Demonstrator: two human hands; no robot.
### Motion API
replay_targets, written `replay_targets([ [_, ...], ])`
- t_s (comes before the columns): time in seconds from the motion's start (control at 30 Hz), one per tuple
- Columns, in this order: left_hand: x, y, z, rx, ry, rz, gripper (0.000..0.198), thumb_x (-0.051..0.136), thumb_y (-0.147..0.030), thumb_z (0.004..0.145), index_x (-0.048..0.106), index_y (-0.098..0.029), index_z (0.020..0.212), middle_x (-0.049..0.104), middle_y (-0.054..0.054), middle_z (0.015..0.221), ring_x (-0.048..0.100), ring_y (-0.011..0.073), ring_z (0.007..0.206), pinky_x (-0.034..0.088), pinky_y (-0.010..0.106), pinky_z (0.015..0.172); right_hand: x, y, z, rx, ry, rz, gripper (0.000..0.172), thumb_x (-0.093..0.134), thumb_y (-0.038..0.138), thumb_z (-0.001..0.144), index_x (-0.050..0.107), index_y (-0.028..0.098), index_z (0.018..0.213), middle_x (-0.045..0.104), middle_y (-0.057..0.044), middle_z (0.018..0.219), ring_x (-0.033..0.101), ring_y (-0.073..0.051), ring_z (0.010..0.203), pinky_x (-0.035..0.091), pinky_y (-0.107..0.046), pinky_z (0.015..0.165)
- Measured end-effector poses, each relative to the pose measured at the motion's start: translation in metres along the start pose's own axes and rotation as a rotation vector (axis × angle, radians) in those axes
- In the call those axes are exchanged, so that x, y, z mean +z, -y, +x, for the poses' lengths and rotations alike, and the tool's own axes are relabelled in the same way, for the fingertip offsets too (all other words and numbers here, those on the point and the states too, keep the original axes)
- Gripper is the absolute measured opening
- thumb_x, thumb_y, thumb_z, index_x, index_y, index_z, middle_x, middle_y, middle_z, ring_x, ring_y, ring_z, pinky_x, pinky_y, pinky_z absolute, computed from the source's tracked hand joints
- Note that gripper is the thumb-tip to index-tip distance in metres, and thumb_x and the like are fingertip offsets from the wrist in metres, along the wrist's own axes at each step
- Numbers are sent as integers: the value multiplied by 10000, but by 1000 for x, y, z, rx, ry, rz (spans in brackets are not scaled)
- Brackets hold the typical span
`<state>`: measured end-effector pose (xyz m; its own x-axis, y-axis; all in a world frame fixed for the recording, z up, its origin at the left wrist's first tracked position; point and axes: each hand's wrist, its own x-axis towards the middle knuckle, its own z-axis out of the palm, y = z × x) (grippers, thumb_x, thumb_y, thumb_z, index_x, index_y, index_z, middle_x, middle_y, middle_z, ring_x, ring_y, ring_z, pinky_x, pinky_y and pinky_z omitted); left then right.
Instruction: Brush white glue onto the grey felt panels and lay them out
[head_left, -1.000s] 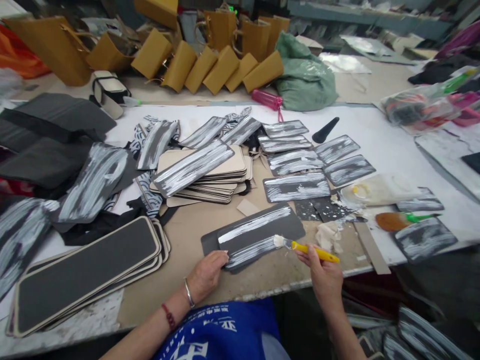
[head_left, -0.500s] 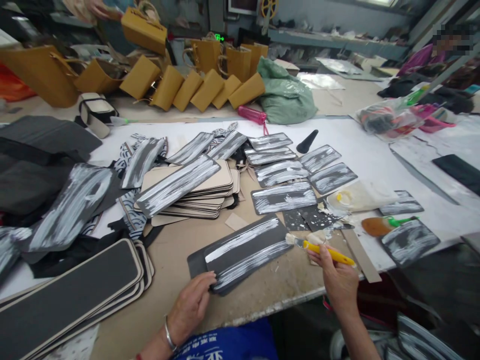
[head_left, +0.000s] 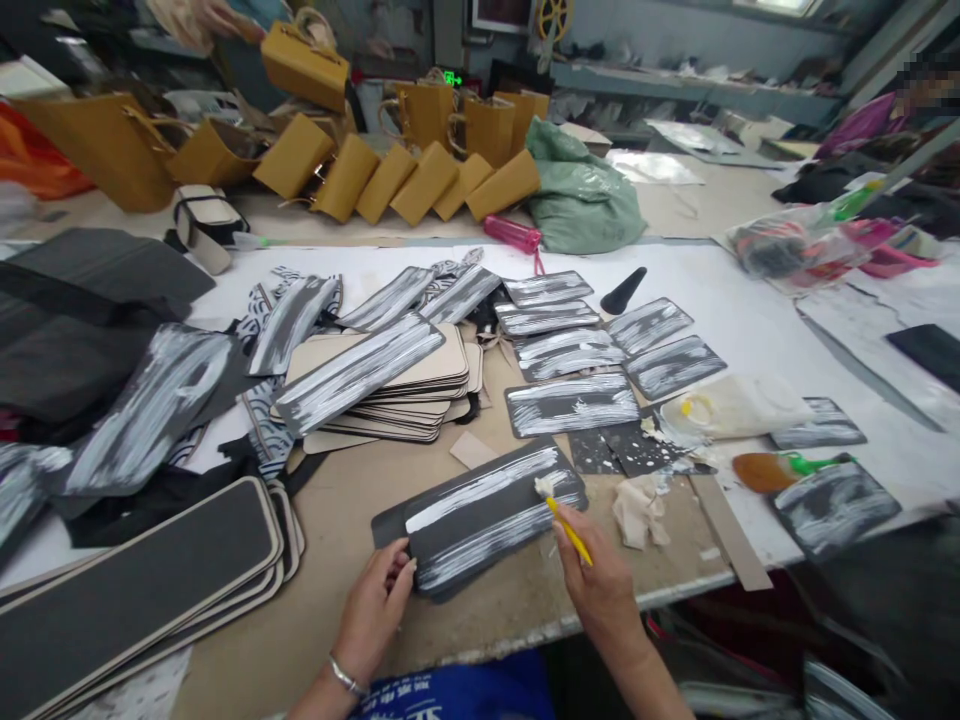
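Note:
A dark grey rectangular panel [head_left: 480,515] with two white brushed streaks lies at the table's front, on top of another dark piece. My left hand [head_left: 381,595] is at its left end, with curled fingers pinching the edge. My right hand [head_left: 596,575] is closed around a small brush [head_left: 573,537] with a yellow handle. The brush's whitish bristles rest on the panel's right part, between the streaks. A crumpled beige cloth [head_left: 641,513] lies right of this hand. Behind it are white-spattered dark scraps [head_left: 600,452] and a translucent container [head_left: 739,408] lying on its side.
Several white-smeared panels [head_left: 571,404] lie beyond. Left of them is a stack of beige-edged pieces [head_left: 405,410]. Long dark panels [head_left: 142,580] overlap at front left. An orange-and-green tool [head_left: 765,470] lies at right. Mustard bags [head_left: 382,180] and a green plastic bag [head_left: 581,195] stand behind.
My right hand has moved left with the brush, from the panel's right end to over its surface. My left hand's fingers have curled more at the panel's left edge.

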<state>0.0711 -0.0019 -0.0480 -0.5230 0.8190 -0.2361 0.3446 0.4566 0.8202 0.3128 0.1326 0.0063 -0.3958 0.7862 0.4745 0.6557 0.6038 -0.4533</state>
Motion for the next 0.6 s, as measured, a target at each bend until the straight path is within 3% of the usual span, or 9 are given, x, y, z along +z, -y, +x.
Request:
replay_targets([
  [0.13,1,-4,-1,5,-11,1,354,472,-416,728,617,-168,934,643,62,766,621,198,684,529,337,636,-5,-2,3,19,-55,-46,209,449,259,898,580,170,1034,669,-76,923,641,-169,846,528,-293,760],
  [0.27,1,-11,-4,9,2,13,319,445,-357,755,618,-166,942,631,66,784,611,190,704,520,334,659,0,-2,3,-54,11,-86,237,448,271,899,568,157,1068,668,-85,946,639,-177,859,519,-302,776],
  [0.6,-4,-23,-13,119,-9,4,337,371,-225,832,595,-154,1074,619,109,941,583,192,885,482,346,806,11,50,-20,-91,112,69,282,448,266,896,533,170,1147,658,-80,1008,634,-180,898,513,-293,801],
])
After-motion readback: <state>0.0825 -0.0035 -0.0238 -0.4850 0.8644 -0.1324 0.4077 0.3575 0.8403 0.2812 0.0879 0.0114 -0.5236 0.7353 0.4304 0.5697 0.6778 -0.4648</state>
